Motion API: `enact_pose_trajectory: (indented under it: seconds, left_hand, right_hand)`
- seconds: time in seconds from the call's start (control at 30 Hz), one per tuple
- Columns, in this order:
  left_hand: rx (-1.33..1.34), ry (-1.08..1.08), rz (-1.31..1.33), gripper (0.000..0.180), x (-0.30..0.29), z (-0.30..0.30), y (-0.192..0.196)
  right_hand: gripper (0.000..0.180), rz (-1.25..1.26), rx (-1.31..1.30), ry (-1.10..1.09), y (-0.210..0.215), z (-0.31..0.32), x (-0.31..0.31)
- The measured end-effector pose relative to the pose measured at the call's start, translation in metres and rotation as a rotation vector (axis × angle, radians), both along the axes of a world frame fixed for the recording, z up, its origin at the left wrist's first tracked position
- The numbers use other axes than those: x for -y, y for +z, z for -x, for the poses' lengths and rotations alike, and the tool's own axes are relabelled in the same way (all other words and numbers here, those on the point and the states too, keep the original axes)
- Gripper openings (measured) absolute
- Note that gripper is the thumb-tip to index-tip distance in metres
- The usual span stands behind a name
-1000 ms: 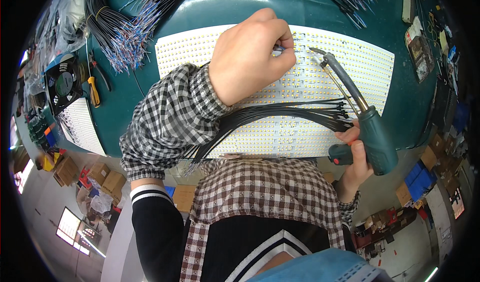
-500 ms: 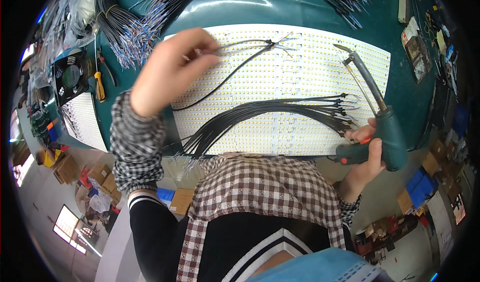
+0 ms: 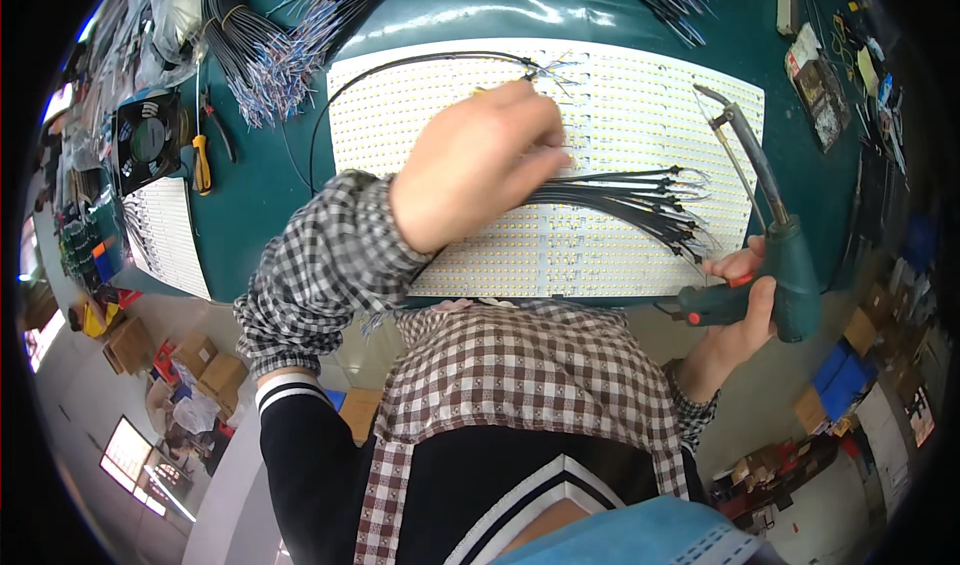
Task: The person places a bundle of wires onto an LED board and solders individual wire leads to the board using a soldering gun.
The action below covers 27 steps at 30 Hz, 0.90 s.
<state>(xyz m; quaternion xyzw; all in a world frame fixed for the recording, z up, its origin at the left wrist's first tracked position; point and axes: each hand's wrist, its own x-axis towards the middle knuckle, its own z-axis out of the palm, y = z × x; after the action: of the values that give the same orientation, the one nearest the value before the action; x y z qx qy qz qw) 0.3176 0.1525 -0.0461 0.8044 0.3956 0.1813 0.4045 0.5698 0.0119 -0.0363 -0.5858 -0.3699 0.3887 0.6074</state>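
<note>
My right hand (image 3: 742, 305) is closed around the handle of a green soldering gun (image 3: 795, 280), whose metal tip points up and away over the right part of a white LED board (image 3: 640, 95). Above the middle of the board is my left hand (image 3: 485, 160), thumb and forefinger apart with no item visible between them; its other fingers are hidden. Beneath and beside that hand lies a bundle of black cables (image 3: 610, 190) with stripped ends toward the right. Separate black cables (image 3: 430, 57) curve along the board's far edge, their thin wire ends fanned out near the middle.
Large bundles of black cable (image 3: 240, 40) lie at the far side of the green table (image 3: 270, 165). At left are a black fan (image 3: 150, 140), a yellow-handled screwdriver (image 3: 202, 165), pliers (image 3: 218, 125) and a smaller LED board (image 3: 170, 240). A worn box (image 3: 818, 90) sits far right.
My left hand has moved right, from the board's left side to over the cable bundle. The separate cable now lies along the far edge rather than across the board. The soldering gun stays nearly still.
</note>
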Motion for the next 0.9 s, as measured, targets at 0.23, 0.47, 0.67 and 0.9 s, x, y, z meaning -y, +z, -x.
enact_pose_trajectory:
  seconds: [0.23, 0.47, 0.67, 0.9]
  left_hand:
    - [-0.007, -0.136, -0.071, 0.011, 0.011, -0.015, -0.005]
    - [-0.102, 0.141, -0.081, 0.009, 0.019, 0.014, 0.016]
    - [-0.357, 0.152, -0.239, 0.014, 0.007, 0.039, 0.036]
    - [-0.065, -0.062, -0.266, 0.013, -0.016, -0.020, -0.011]
  right_hand:
    - [0.041, -0.019, -0.014, 0.028, -0.004, -0.005, 0.001]
    - [0.043, -0.027, -0.011, 0.025, -0.001, -0.006, 0.000]
    - [0.044, -0.010, -0.030, 0.065, -0.003, -0.005, -0.010]
    - [0.046, -0.050, -0.047, 0.025, 0.002, 0.008, -0.007]
